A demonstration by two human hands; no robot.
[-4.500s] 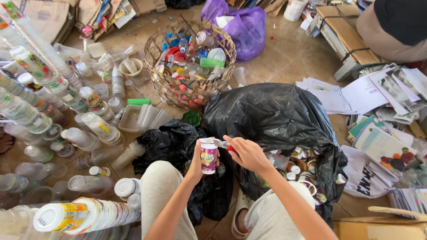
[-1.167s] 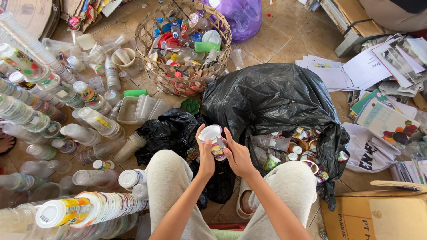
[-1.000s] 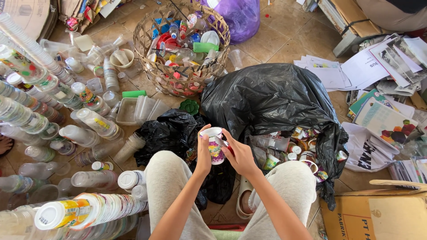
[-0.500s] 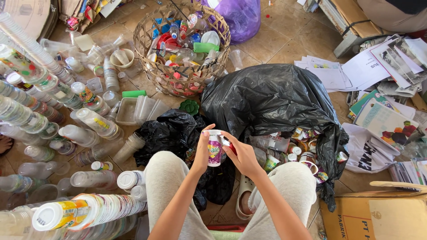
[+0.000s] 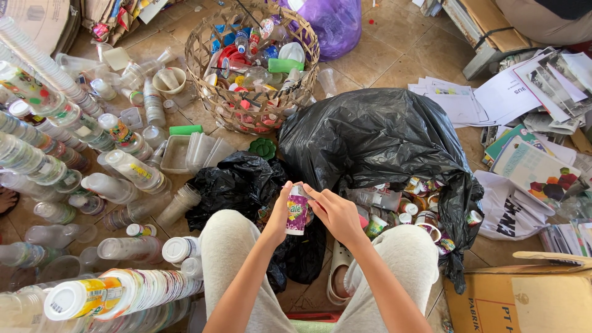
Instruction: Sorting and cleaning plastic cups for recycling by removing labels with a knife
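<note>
While the small purple-labelled cup [image 5: 297, 211] was tilted rim-up a second ago, it is now held upright over the lap between left hand [image 5: 277, 213] and right hand [image 5: 336, 213], fingers clamped on it, beside the black bag [image 5: 376, 139], lid apparently being worked.

I see a tan tiled floor [image 5: 394, 52] in daylight, a woven basket [image 5: 203, 55] at top centre, and papers [image 5: 493, 98] at upper right.
</note>
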